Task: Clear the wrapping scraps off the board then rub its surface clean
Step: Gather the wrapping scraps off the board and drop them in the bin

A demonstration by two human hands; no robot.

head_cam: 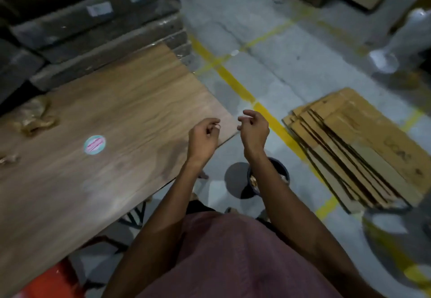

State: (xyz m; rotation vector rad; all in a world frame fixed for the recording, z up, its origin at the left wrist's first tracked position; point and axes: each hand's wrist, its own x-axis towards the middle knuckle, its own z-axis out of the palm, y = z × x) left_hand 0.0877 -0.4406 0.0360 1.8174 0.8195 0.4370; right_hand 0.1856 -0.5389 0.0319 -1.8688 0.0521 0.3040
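Observation:
A large wood-grain board lies across a stand and fills the left of the view. A crumpled brown wrapping scrap sits near its far left edge, and a smaller scrap lies at the left border. A round teal and pink sticker is stuck mid-board. My left hand hovers over the board's right corner with fingers loosely curled and nothing visible in them. My right hand hangs just off that corner over the floor, fingers also loosely curled and empty.
A dark bucket holding scraps stands on the floor below my right forearm. Flattened cardboard sheets are piled at the right. Wrapped dark board stacks rise behind the board. Yellow lines cross the grey floor. Something orange sits bottom left.

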